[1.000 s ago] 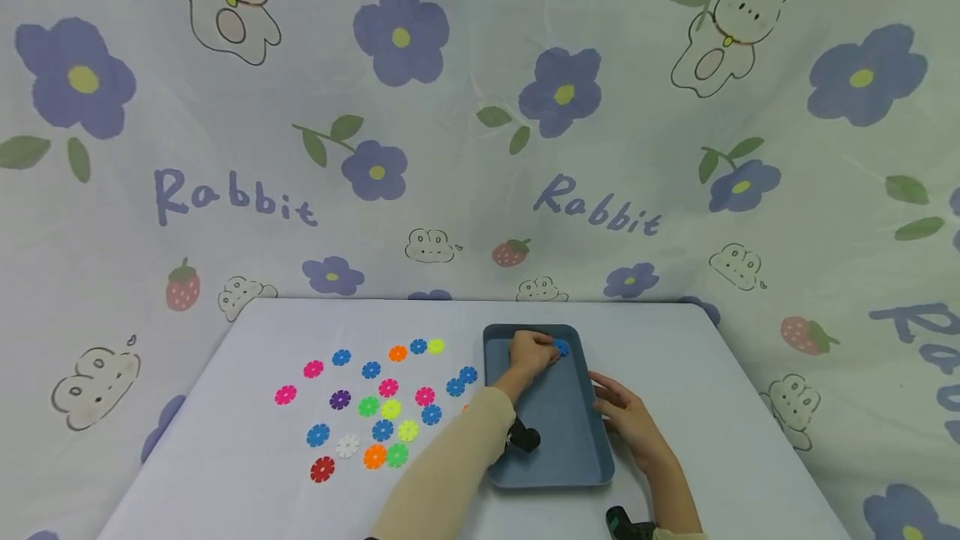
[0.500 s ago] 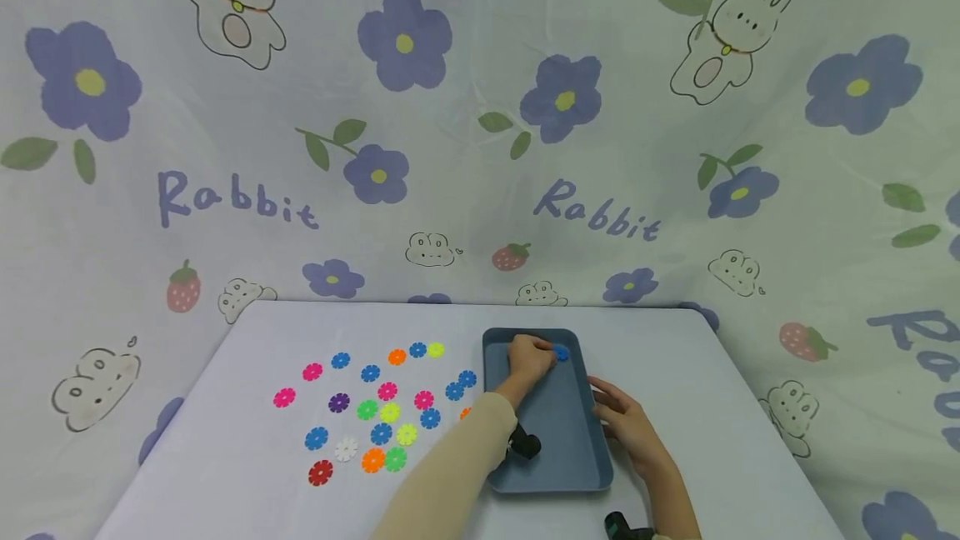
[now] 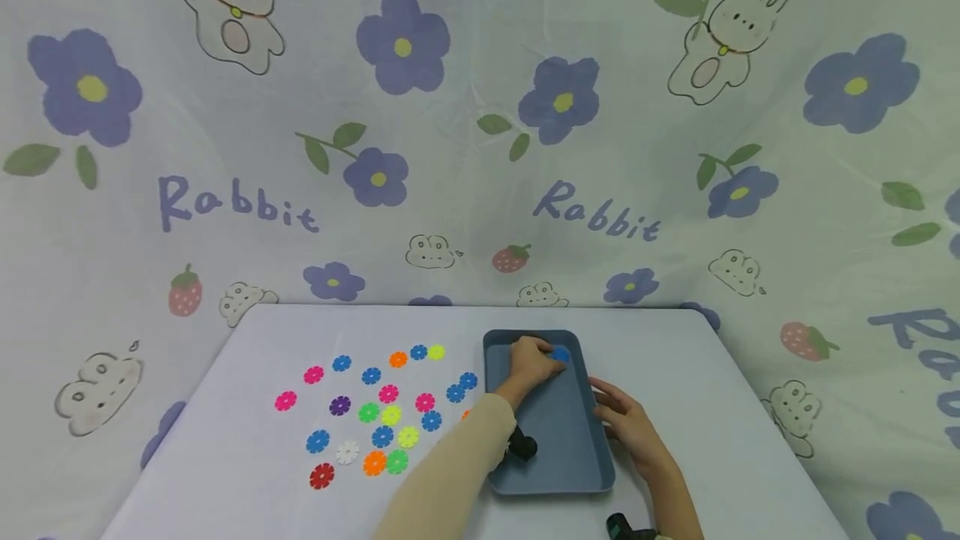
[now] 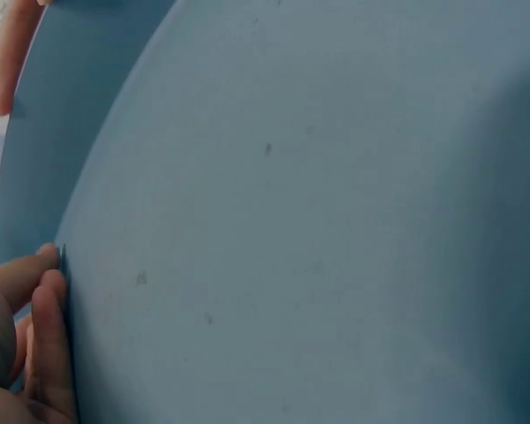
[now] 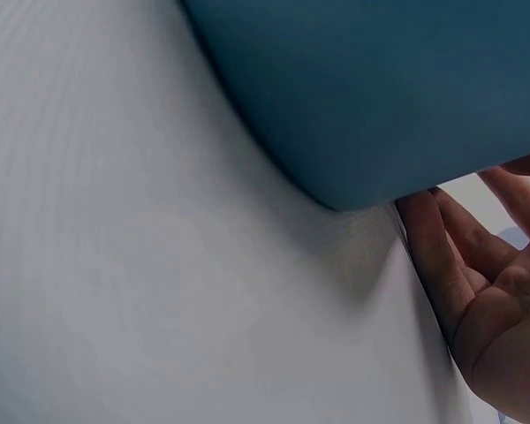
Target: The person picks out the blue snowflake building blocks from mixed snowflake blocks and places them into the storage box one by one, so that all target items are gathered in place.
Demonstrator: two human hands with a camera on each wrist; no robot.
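Blue disc (image 3: 561, 354) lies in the far end of the tray (image 3: 570, 440), just right of centre frame in the head view; the left hand (image 3: 531, 361) covers part of it with curled fingertips, and whether they pinch it cannot be made out. Right hand (image 3: 626, 422) rests relaxed, fingers straight, against the tray's right wall. One tray sits on the table (image 3: 225, 457). Left of it lie some twenty-one discs (image 3: 375, 407) I can count: seven blue, four pink, three orange, two green, two yellow among them. One orange disc is mostly hidden behind the sleeve (image 3: 450, 473).
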